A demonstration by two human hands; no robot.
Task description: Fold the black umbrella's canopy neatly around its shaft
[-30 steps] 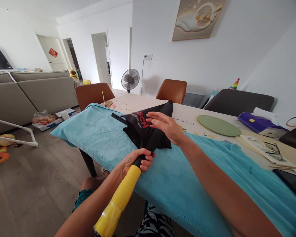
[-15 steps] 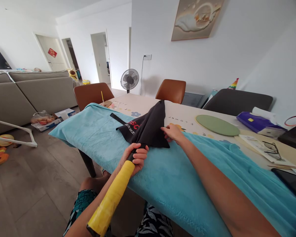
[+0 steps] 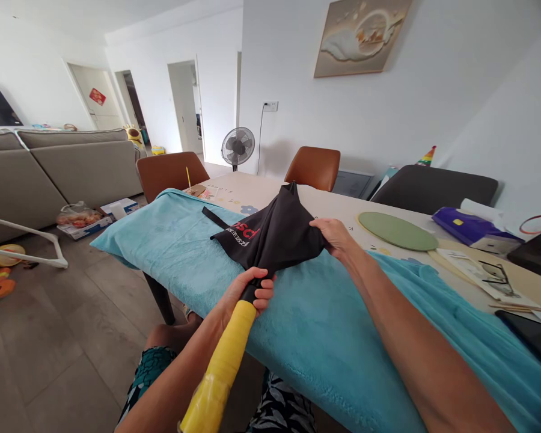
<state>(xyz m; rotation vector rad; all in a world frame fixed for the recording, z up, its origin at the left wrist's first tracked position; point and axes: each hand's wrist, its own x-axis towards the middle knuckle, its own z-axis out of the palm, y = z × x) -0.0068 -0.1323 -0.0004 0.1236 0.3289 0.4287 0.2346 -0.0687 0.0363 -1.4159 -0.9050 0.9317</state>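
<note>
A folded black umbrella [image 3: 277, 225] with red and white lettering lies over the light blue blanket [image 3: 171, 240], pointing away from me. Its long handle [image 3: 228, 355] is wrapped in yellow and comes back towards my lap. My left hand [image 3: 252, 291] is closed around the dark section between the handle and the canopy. With thumb and fingers, my right hand [image 3: 336, 236] pinches the canopy's right edge and holds that panel stretched out sideways. On the left side, a loose black tie strap [image 3: 214, 218] sticks out onto the blanket.
The blanket drapes over the near edge of a patterned table [image 3: 270, 180]. To the right are a green oval mat [image 3: 397, 231], a purple tissue pack [image 3: 473, 225], glasses [image 3: 496, 273] and a phone [image 3: 529, 337]. Chairs and a fan [image 3: 237, 146] stand beyond.
My right hand has moved right, drawing the umbrella's panel out wider. My left hand and the yellow handle have shifted slightly right and down.
</note>
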